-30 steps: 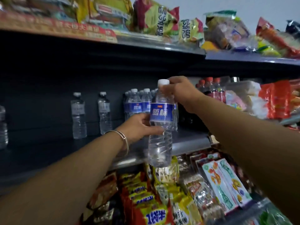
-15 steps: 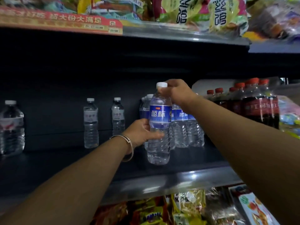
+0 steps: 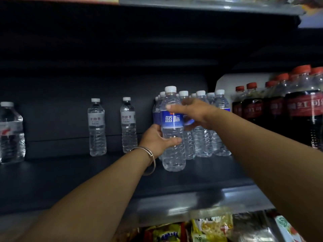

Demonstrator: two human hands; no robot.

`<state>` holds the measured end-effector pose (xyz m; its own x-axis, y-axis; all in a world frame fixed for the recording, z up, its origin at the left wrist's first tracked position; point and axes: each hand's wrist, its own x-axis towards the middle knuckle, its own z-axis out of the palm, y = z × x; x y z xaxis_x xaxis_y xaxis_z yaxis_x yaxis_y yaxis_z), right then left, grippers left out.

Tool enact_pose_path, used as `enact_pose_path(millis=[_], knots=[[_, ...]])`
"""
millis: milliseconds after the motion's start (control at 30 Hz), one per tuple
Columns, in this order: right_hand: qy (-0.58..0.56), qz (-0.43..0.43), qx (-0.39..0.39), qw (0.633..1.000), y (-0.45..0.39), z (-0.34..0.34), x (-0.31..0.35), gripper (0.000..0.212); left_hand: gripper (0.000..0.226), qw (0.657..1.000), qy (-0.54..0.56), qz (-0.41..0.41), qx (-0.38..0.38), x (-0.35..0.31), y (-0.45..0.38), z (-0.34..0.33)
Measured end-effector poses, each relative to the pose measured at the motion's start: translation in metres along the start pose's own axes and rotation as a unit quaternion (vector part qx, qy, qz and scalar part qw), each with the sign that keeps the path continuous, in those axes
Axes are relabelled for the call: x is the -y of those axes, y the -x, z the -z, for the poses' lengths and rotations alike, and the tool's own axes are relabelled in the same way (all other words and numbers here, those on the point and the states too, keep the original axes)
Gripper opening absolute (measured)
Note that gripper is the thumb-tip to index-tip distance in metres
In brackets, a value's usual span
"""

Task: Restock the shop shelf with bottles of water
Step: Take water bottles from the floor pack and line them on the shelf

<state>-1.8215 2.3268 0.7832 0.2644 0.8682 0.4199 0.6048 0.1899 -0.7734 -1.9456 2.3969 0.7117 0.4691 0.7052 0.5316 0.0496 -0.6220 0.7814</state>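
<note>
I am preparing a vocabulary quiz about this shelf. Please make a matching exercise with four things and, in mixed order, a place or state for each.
Things:
1. blue-label bottle
2. cola bottles
3. grey-label bottles
4. snack packs

Places or states:
a. on the shelf below
b. far right of the shelf
c. held by the left hand
d. standing left of the hands

Pairs: 1-c, 2-b, 3-d, 4-a

held bottle [image 3: 173,130] upright on shelf [image 3: 87,180], front of bottle cluster [image 3: 201,119] | left hand [image 3: 157,138] at its left, right hand [image 3: 194,112] at its right | two bottles [image 3: 111,126] left of it, one more [image 3: 10,133] far left | cola bottles [image 3: 279,109] right | snack packs [image 3: 192,229] below
</note>
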Motion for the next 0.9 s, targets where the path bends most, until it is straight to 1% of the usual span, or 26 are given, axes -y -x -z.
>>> enact_pose_path(millis=[67, 167, 200, 267, 300, 333, 400, 500, 600, 667, 767, 833, 900], knots=[[0.039, -0.036, 0.04, 0.998, 0.004, 0.001, -0.009, 0.045, 0.049, 0.999, -0.029, -0.004, -0.02, 0.005, -0.006, -0.004], [0.01, -0.04, 0.03, 0.999, 0.002, -0.002, -0.013, 0.04, 0.061, 0.998, -0.052, 0.004, -0.029, 0.01, -0.012, -0.009], [0.004, -0.037, 0.026, 0.999, 0.002, -0.002, -0.012, 0.037, 0.069, 0.997, -0.07, 0.01, -0.022, 0.01, -0.012, -0.009], [-0.001, -0.037, 0.024, 0.999, 0.002, -0.003, -0.011, 0.035, 0.092, 0.995, -0.098, 0.023, -0.006, 0.015, -0.017, -0.01], [-0.002, -0.037, 0.023, 0.999, 0.002, -0.003, -0.011, 0.036, 0.098, 0.994, -0.102, 0.031, 0.001, 0.017, -0.019, -0.009], [-0.005, -0.038, 0.022, 0.999, 0.002, -0.004, -0.011, 0.037, 0.096, 0.994, -0.105, 0.037, 0.007, 0.017, -0.018, -0.009], [-0.007, -0.04, 0.021, 0.999, 0.003, -0.004, -0.013, 0.038, 0.085, 0.992, -0.117, 0.049, 0.018, 0.015, -0.014, -0.01], [-0.008, -0.045, 0.01, 0.999, 0.004, -0.005, -0.014, 0.045, 0.079, 0.991, -0.122, 0.054, 0.025, 0.015, -0.01, -0.01], [-0.013, -0.035, -0.021, 0.999, 0.007, -0.01, -0.014, 0.045, 0.062, 0.988, -0.132, 0.065, 0.04, 0.017, -0.006, -0.009], [-0.004, -0.033, -0.055, 0.998, 0.012, -0.015, -0.013, 0.047, 0.055, 0.988, -0.129, 0.067, 0.05, 0.018, -0.003, -0.007], [0.088, -0.03, -0.111, 0.989, 0.025, -0.019, -0.012, 0.066, 0.051, 0.984, -0.154, 0.077, 0.046, 0.017, 0.004, -0.004], [0.163, -0.009, -0.141, 0.977, 0.042, -0.02, -0.009, 0.061, 0.049, 0.983, -0.169, 0.068, 0.024, 0.011, 0.016, -0.002], [0.213, 0.018, -0.163, 0.963, 0.065, -0.019, -0.008, 0.056, 0.046, 0.978, -0.203, 0.036, -0.024, 0.002, 0.032, 0.0]])
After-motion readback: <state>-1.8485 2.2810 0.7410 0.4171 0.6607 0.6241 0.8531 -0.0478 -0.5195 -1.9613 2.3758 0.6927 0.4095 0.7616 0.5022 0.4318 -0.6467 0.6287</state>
